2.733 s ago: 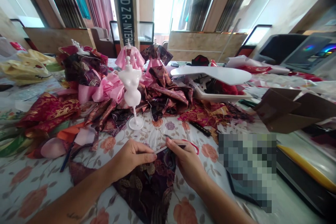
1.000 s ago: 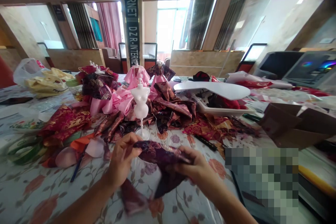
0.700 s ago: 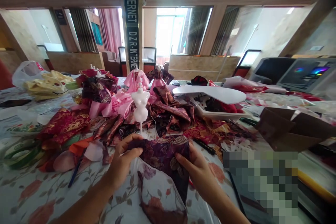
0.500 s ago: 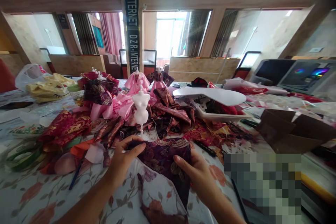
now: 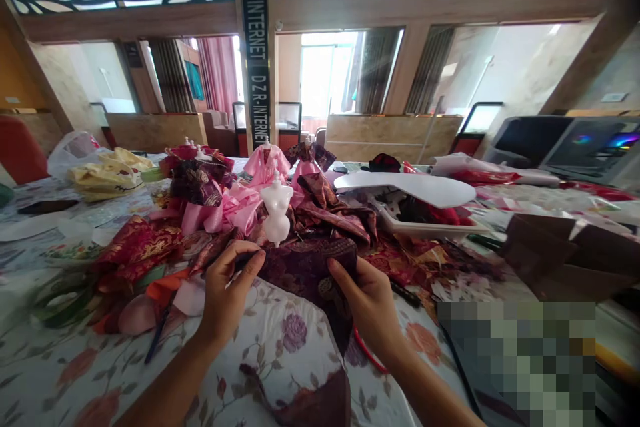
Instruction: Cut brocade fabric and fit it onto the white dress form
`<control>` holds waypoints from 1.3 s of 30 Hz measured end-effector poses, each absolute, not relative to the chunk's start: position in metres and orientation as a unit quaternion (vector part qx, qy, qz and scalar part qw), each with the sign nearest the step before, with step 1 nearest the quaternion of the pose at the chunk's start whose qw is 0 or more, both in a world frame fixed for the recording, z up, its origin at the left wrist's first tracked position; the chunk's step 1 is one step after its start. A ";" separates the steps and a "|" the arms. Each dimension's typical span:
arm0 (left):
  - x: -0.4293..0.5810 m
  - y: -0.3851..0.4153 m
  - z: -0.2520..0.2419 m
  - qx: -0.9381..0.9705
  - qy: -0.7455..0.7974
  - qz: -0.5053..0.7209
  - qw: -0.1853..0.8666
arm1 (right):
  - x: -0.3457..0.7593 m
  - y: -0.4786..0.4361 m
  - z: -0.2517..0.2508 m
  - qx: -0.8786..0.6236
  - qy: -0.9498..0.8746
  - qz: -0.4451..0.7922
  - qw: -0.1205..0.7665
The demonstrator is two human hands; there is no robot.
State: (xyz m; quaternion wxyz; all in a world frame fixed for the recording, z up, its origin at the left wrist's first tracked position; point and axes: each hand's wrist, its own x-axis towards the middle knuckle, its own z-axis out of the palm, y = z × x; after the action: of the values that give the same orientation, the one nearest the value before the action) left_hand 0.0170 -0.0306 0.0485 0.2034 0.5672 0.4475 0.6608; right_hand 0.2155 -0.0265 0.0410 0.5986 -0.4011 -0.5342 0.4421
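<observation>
Maroon cloth strip (image 5: 320,403) lay nearest, bottom cut off. Left hand (image 5: 227,287) and right hand (image 5: 365,290): each grip pinched one edge of dark purple floral brocade (image 5: 300,273), spread between them; join to strip unclear. Step read as spreading; next move called for even tension. Far side of each hold hidden. White plastic mannequin torso (image 5: 277,213) stood beyond, base blocked.

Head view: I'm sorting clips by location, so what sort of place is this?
Probably a small dressmaking workspace: the signs are a small white dress form, a pink-dressed form behind it, and red-and-gold cloth piled on the left.
</observation>
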 end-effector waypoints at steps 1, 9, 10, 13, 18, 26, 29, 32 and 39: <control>0.016 -0.028 0.055 0.566 0.435 0.674 0.189 | 0.212 -0.024 0.047 -0.397 -0.535 0.439 0.604; 0.015 0.004 0.081 0.526 0.375 0.721 0.251 | 0.186 0.005 0.065 -0.346 -0.524 0.435 0.645; 0.016 0.007 0.080 0.516 0.374 0.724 0.265 | 0.184 0.008 0.065 -0.344 -0.524 0.425 0.652; 0.020 0.016 0.076 0.489 0.379 0.738 0.268 | 0.182 0.019 0.068 -0.342 -0.534 0.384 0.671; 0.024 0.027 0.073 0.440 0.378 0.766 0.277 | 0.180 0.034 0.074 -0.347 -0.553 0.335 0.679; 0.024 0.037 0.070 0.408 0.346 0.775 0.337 | 0.162 0.052 0.066 -0.330 -0.500 0.399 0.694; 0.025 0.040 0.068 0.396 0.329 0.777 0.362 | 0.156 0.056 0.064 -0.320 -0.480 0.423 0.699; 0.027 0.043 0.069 0.385 0.312 0.779 0.384 | 0.150 0.059 0.065 -0.315 -0.472 0.438 0.697; 0.040 0.051 0.076 0.354 0.284 0.790 0.412 | 0.138 0.062 0.073 -0.290 -0.447 0.496 0.686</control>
State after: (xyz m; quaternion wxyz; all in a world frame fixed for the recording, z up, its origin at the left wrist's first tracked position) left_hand 0.0398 0.0505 0.0757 0.4123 0.3540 0.2843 0.7898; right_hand 0.1382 0.0622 0.0729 0.6858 -0.2897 -0.4470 0.4960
